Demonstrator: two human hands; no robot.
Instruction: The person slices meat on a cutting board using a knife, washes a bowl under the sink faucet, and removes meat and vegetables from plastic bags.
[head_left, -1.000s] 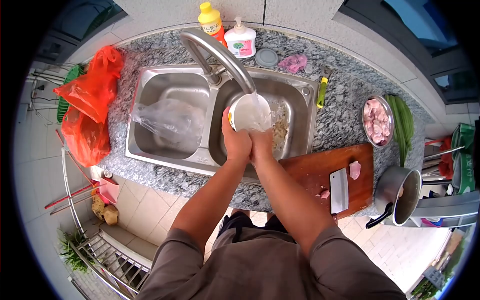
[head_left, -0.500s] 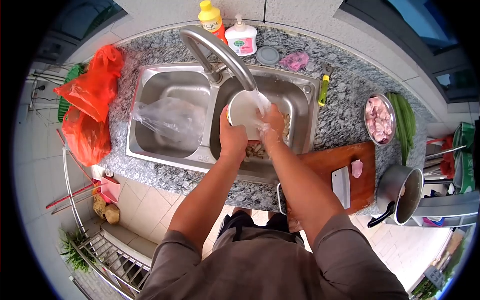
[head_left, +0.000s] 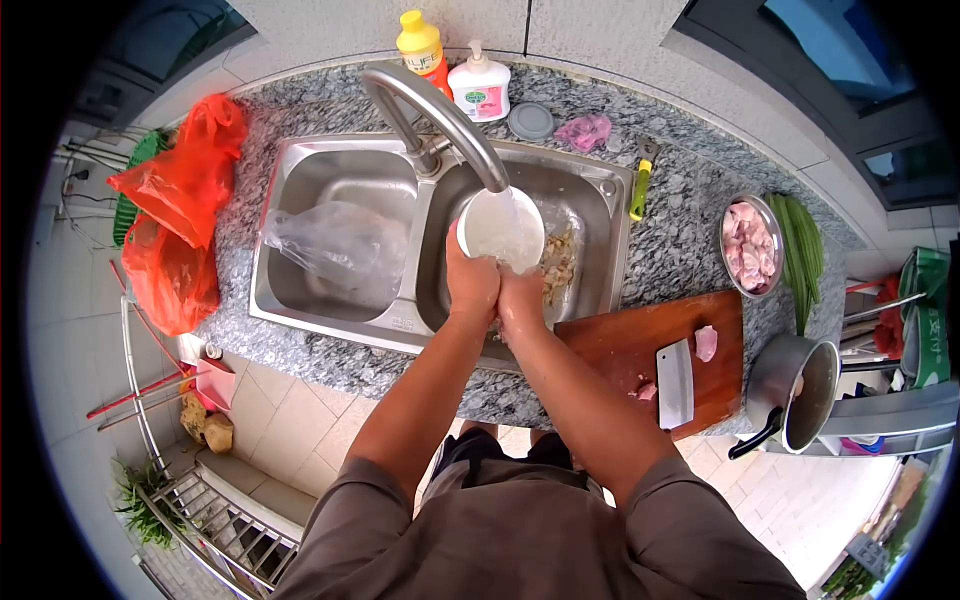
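While the left hand (head_left: 472,283) clasps the white bowl (head_left: 468,222) at eight o'clock, the right hand (head_left: 520,292) meets it near five, its exact grip hidden. Round, with no clear long axis, the bowl opens upward in the right-hand basin (head_left: 598,235). Rinsing seems underway beneath the tap (head_left: 470,135) at twelve; any tipping would call for a secure wet-rim hold.

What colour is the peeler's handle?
Yellow-green: the peeler's handle shows best in the head view.
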